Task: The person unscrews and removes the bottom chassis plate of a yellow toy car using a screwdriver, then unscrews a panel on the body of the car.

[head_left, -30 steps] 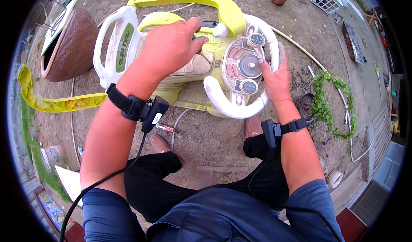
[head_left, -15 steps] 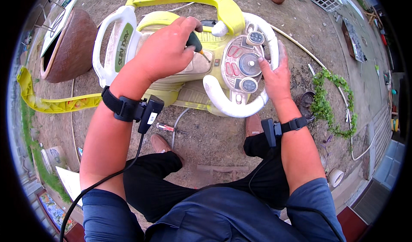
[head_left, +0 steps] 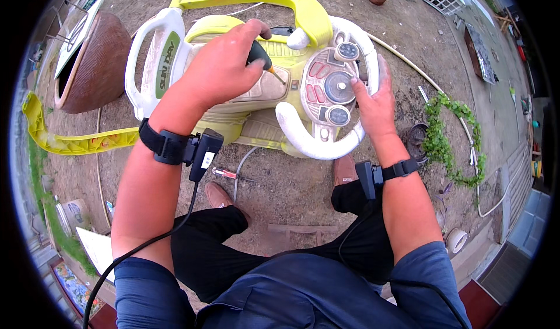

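A yellow and white ride-on toy car (head_left: 251,132) lies across the ground in front of me. My left hand (head_left: 224,66) is closed round the dark green handle of a screwdriver (head_left: 259,53). Its shaft slants down to the right, and the tip meets the pale seat panel (head_left: 256,90) beside a small switch plate. Most of the grip is hidden behind my fingers. On the far right of the car, my right hand (head_left: 375,98) grips the white steering wheel (head_left: 326,147), thumb lying inside the rim near the round grey centre of the dashboard (head_left: 318,90).
Another screwdriver (head_left: 224,172) with a red handle lies on the dirt between my feet and the car. A loose yellow trim piece (head_left: 87,141) and a big brown pot (head_left: 105,63) are at the left. Rightward are a hose (head_left: 408,63) and a leafy green plant (head_left: 443,133).
My left hand has turned slightly on the screwdriver, its fingers shifting a little up and left. The tip remains at the same spot; my right hand and the car have not visibly moved.
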Motion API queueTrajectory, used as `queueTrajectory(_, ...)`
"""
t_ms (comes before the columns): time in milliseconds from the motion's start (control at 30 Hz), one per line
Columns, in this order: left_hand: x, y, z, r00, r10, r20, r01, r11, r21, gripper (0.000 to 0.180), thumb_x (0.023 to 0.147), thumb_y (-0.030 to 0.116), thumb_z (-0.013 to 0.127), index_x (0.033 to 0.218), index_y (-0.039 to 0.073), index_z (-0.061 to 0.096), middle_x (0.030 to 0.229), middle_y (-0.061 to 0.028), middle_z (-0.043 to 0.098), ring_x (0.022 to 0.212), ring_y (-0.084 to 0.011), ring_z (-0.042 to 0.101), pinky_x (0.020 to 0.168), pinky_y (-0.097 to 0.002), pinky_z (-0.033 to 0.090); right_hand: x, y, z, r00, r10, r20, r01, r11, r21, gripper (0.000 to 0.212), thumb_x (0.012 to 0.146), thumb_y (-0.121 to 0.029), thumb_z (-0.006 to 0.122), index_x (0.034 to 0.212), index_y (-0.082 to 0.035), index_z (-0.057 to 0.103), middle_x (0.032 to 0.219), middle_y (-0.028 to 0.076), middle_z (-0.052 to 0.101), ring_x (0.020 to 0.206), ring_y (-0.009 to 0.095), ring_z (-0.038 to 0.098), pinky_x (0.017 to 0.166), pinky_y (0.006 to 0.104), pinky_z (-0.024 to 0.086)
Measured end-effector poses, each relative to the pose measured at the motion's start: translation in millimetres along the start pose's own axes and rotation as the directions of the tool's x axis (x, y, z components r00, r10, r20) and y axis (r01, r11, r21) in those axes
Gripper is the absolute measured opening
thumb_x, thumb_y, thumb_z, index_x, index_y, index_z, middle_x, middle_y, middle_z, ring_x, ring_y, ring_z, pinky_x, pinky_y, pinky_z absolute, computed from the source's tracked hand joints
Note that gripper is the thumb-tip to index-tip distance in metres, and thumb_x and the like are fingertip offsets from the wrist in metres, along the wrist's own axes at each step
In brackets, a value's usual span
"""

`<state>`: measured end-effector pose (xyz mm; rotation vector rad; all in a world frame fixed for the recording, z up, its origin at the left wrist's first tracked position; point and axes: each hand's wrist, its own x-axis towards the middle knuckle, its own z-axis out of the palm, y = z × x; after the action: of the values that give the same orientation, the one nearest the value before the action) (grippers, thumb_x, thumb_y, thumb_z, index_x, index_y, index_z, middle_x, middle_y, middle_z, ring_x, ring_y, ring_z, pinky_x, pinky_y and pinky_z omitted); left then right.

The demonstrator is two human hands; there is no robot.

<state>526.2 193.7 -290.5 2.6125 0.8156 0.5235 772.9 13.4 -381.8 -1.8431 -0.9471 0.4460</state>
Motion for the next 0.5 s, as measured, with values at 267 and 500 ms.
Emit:
queueTrajectory(267,0,-2,10,0.964,-0.258,-0.057,0.256,0.966,-0.046,0.042,0.091,0.034,0.075,0.115,0.003,0.059,0.092,-0.0186,0.073,0.086,-0.0392,0.072,0.075,-0.0461,0.056,2,9,3,1.0,-0.011,0.018,0.011,1.0,-0.005,0.076,0.094,-0.018,0.073,0.158,-0.003,0.034,0.128,0.014,0.062,0.109,0.019,0.063,0.098,0.035,0.052)
queueTrajectory(500,-3,-7,-5,0.958,-0.212,-0.192,0.175,0.965,-0.194,0.016,0.087,0.012,0.066,0.1,0.004,0.064,0.087,-0.0185,0.071,0.082,-0.037,0.07,0.076,-0.0423,0.055,5,10,3,0.999,-0.039,-0.014,0.039,0.999,0.01,0.077,0.092,-0.02,0.074,0.156,0.0,0.037,0.124,0.018,0.065,0.109,0.025,0.065,0.096,0.0394,0.053)
